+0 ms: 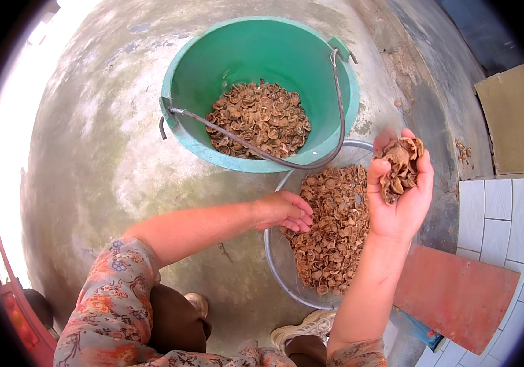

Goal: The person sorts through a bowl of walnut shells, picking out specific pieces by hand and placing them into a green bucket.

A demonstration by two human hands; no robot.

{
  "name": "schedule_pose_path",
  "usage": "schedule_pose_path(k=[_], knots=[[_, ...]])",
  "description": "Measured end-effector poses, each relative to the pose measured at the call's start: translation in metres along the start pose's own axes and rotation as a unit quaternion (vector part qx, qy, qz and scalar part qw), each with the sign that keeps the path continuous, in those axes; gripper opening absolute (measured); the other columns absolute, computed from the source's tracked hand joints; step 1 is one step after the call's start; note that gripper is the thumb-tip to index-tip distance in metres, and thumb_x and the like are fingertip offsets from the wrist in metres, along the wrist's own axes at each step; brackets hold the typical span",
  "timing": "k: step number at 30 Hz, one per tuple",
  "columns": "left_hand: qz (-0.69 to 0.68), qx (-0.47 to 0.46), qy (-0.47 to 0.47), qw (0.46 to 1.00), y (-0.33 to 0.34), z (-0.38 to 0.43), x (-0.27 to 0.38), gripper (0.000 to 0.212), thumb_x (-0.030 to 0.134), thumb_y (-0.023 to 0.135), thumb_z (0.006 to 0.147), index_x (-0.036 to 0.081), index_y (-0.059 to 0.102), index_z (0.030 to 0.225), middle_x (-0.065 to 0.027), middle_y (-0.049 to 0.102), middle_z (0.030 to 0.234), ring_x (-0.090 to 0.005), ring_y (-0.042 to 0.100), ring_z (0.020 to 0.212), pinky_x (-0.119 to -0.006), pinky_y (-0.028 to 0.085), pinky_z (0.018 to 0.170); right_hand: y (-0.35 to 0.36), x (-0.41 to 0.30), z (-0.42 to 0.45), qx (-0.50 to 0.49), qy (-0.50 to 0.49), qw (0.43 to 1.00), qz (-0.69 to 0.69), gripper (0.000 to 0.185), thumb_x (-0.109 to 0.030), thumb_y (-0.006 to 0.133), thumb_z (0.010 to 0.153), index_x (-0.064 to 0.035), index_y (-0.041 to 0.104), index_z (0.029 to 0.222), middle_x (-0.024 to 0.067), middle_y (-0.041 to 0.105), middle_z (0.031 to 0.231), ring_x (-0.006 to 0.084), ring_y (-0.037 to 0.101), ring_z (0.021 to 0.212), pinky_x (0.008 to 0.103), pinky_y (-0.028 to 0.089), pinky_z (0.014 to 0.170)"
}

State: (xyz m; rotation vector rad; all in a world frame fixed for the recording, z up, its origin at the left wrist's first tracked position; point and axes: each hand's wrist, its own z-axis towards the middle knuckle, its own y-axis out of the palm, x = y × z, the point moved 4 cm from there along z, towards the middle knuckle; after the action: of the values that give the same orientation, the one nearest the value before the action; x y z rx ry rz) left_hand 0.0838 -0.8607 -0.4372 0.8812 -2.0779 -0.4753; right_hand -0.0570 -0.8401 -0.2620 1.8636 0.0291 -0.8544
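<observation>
My right hand [402,183], raised above the right side of the round metal-rimmed pan [269,257], holds a handful of broken brown walnut shells [398,167]. My left hand [292,212] is over the pan's left part, fingers loosely curled beside the shell pile [331,229]; no held thing shows in it, and its fingertips are at the edge of the pile. Beyond the pan stands a large green plastic bucket [262,25] with more shells [262,121] at its bottom. Its metal handle [243,143] lies down across the near rim.
A red board [459,293] lies right of the pan, on pale tiles [498,197]. A tan panel [512,119] is at the far right. A few fragments [464,152] lie by the wall base. My shoes are just below the pan. Concrete floor [106,183] surrounds the bucket.
</observation>
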Motion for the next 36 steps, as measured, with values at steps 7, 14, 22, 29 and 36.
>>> schedule_pose_path(k=[7,14,22,29,36], knots=[[-0.006,-0.014,0.003,1.000,-0.003,0.007,-0.004,0.020,0.008,0.045,0.090,-0.001,0.050,0.107,-0.0138,0.060,0.099,-0.0201,0.062,0.087,-0.026,0.050,0.070,0.050,0.038,0.046,-0.131,-0.230,0.759,-0.595,0.041,-0.031,0.050,0.090,0.0006,0.046,0.116,0.0156,0.050,0.115,0.0180,0.054,0.100,0.0304,0.047,0.078],[-0.039,-0.051,0.009,0.998,-0.005,0.007,-0.003,0.019,0.008,0.045,0.090,0.001,0.050,0.106,-0.0124,0.060,0.096,-0.0200,0.062,0.086,-0.027,0.050,0.071,-0.028,0.040,-0.018,-0.056,-0.141,0.778,-0.610,0.014,-0.006,0.053,0.085,0.0011,0.055,0.097,0.0083,0.060,0.080,0.0162,0.059,0.071,0.0280,0.047,0.063],[-0.026,-0.100,0.020,0.994,-0.004,0.012,-0.010,0.022,0.009,0.048,0.088,0.003,0.051,0.108,-0.0079,0.059,0.097,-0.0174,0.061,0.087,-0.030,0.051,0.074,-0.096,0.094,-0.072,-0.066,-0.072,0.603,-0.792,0.026,-0.008,0.061,0.077,-0.0038,0.054,0.102,0.0133,0.052,0.086,0.0310,0.055,0.081,0.0376,0.046,0.065],[0.002,-0.118,-0.027,0.993,0.011,0.005,-0.013,0.025,0.010,0.047,0.088,0.003,0.049,0.112,-0.0100,0.060,0.097,-0.0193,0.061,0.087,-0.030,0.051,0.075,-0.112,0.077,-0.064,-0.117,-0.033,0.624,-0.772,0.015,-0.006,0.059,0.076,-0.0030,0.058,0.091,0.0142,0.055,0.079,0.0322,0.056,0.070,0.0383,0.046,0.062],[0.186,-0.055,-0.056,0.979,0.014,0.006,-0.015,0.028,0.013,0.049,0.088,0.003,0.047,0.113,-0.0088,0.060,0.098,-0.0192,0.061,0.088,-0.030,0.050,0.075,-0.166,-0.046,-0.015,-0.025,0.012,0.695,-0.719,0.008,0.000,0.057,0.077,-0.0015,0.057,0.084,0.0043,0.055,0.069,0.0127,0.049,0.059,0.0250,0.043,0.057]])
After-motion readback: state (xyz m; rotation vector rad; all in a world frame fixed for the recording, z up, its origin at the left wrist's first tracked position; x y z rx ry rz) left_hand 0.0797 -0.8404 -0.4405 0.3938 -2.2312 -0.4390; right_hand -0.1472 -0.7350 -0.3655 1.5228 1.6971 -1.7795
